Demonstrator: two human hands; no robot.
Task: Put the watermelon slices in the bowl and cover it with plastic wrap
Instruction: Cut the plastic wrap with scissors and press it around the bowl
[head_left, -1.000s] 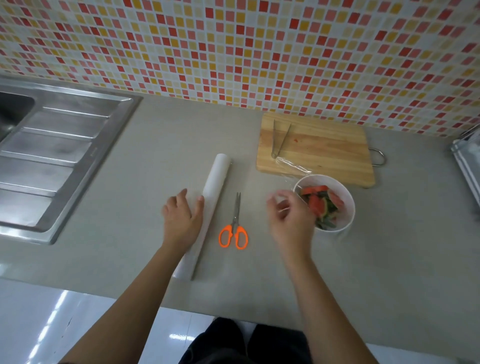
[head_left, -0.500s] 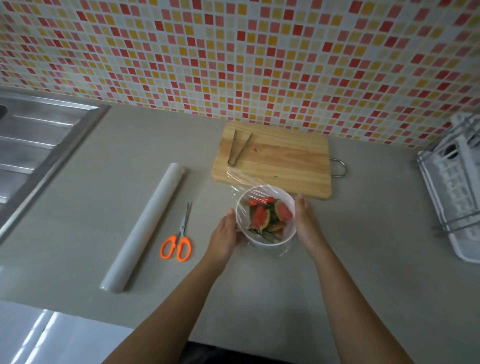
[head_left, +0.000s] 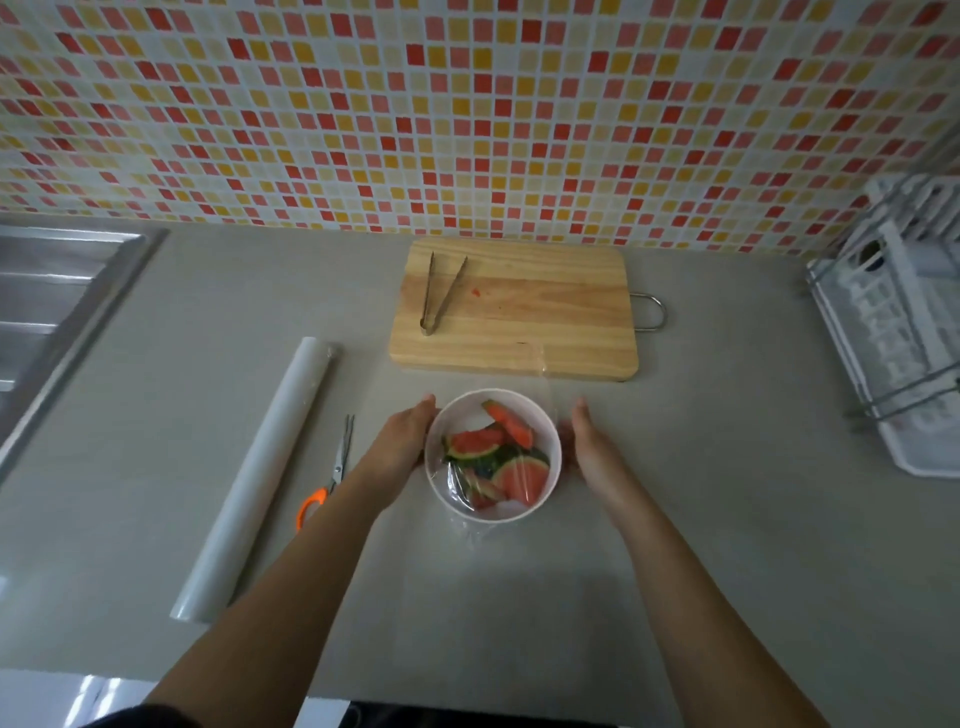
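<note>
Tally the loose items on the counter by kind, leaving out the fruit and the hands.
Bowl: 1
Plastic wrap sheet over the bowl: 1
Plastic wrap roll: 1
Scissors: 1
Cutting board: 1
Tongs: 1
Dish rack: 1
Total: 7

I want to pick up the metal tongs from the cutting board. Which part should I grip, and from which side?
Grip the tongs across both arms, about midway, coming from above on the near side. They lie flat on the cutting board, spread in a V: the joined end is near you, the tips point to the wall, so a squeeze there should close them.
</note>
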